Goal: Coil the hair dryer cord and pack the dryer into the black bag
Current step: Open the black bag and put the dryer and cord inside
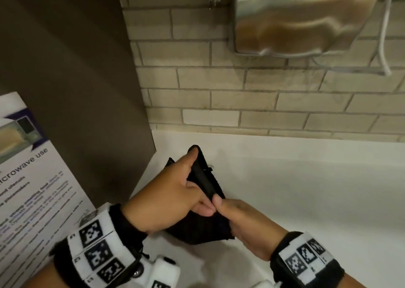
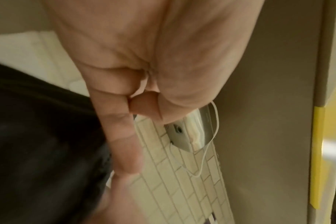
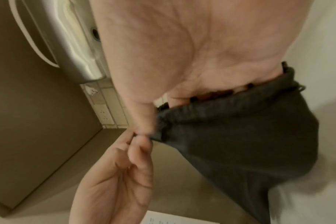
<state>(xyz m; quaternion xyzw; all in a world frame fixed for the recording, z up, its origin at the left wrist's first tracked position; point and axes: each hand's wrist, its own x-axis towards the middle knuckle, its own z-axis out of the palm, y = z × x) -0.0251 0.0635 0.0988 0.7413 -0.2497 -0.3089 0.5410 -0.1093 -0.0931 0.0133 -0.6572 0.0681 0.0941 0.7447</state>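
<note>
A black fabric bag point(image 1: 210, 228) lies on the white counter point(image 1: 306, 189) near the left corner. My left hand point(image 1: 188, 189) grips its gathered upper rim, thumb on top and fingers curled below. At the near end of that rim, my right hand point(image 1: 225, 211) pinches the fabric, thumb on top. The bag point(image 3: 240, 136) bulges in the right wrist view, and its ruffled rim runs under my palm. The bag point(image 2: 38, 136) fills the left of the left wrist view. No hair dryer shows outside the bag, and its inside is hidden.
A silver wall-mounted unit point(image 1: 302, 17) with a white cord point(image 1: 383, 53) hangs on the beige tile wall point(image 1: 219, 79). A brown panel point(image 1: 76, 68) closes the corner at left. A printed microwave notice point(image 1: 28, 178) leans at the near left.
</note>
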